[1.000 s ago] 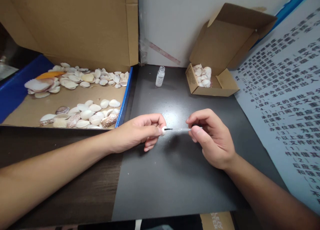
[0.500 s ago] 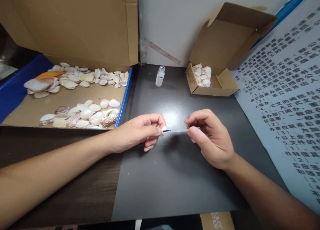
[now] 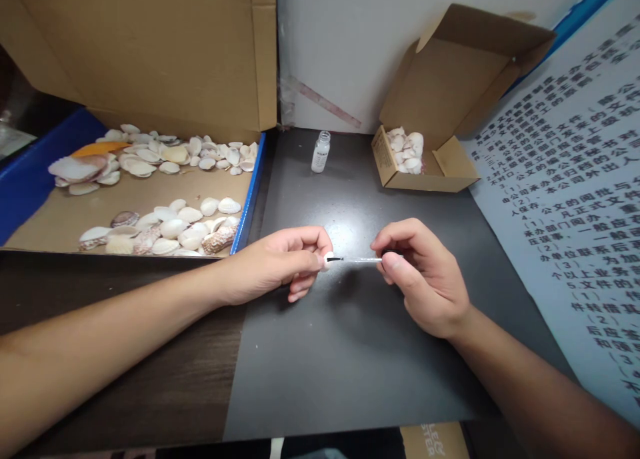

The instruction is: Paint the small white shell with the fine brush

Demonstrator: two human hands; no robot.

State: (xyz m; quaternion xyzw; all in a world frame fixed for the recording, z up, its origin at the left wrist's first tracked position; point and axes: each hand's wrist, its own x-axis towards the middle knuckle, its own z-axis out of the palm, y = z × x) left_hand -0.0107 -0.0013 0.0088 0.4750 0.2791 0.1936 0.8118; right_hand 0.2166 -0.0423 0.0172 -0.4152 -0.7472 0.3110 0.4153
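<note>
Between the thumb and fingers of my left hand [image 3: 295, 259] is a small white shell [image 3: 328, 260], mostly hidden by the fingertips. My right hand [image 3: 423, 276] pinches the dark cap of a thin clear-stemmed brush [image 3: 360, 260]. The brush lies level, and its black bristle tip meets the shell. Farther back on the dark mat stands a small uncapped glass bottle [image 3: 321, 152] with a printed label.
At the left a blue-edged cardboard box [image 3: 125, 202] holds many shells in two groups. A small open carton [image 3: 435, 179] with whitish shells stands at the back right. A printed sheet [image 3: 565, 179] borders the dark mat [image 3: 350, 372] on the right.
My right hand has shifted slightly to the right with the brush, whose bristles now show more against the shell. My left hand has stayed almost still.
</note>
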